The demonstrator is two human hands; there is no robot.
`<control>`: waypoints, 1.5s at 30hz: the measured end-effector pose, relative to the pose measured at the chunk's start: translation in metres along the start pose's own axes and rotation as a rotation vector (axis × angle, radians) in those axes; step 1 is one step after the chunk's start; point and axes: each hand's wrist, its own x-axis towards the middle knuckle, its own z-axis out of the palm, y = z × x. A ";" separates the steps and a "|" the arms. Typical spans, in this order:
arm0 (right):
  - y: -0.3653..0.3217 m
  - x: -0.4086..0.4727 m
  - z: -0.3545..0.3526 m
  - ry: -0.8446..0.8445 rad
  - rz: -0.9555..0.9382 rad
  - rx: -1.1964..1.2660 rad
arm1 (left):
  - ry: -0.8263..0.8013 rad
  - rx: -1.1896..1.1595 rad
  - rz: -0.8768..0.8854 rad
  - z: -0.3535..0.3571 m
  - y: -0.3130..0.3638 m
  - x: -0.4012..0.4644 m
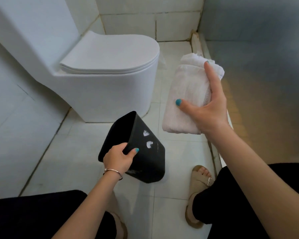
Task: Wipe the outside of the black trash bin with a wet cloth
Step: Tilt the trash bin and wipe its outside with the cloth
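The black trash bin (145,157) is tipped on its side above the floor, mouth facing left and away. Two white smears show on its upper wall. My left hand (118,158) grips the bin's rim, thumb on the outside and fingers inside. A folded white cloth (186,94) is held up in the air to the right of the bin. My right hand (208,107) grips the cloth from its right side, thumb across the front. Cloth and bin are apart.
A white toilet (109,80) with its lid down stands just behind the bin. White tiled floor (72,152) and walls surround it. A frosted glass partition (266,66) rises at the right. My knees and sandalled feet (199,178) are at the bottom.
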 end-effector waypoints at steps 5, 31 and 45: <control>0.023 -0.020 -0.010 -0.052 0.040 -0.064 | 0.063 -0.229 -0.175 0.010 -0.012 -0.034; 0.062 -0.051 0.006 -0.168 0.129 -0.180 | -0.093 -0.282 -0.037 0.040 -0.038 -0.056; 0.103 -0.097 0.046 -0.048 0.381 -0.068 | -0.234 -0.027 0.088 0.027 -0.034 -0.049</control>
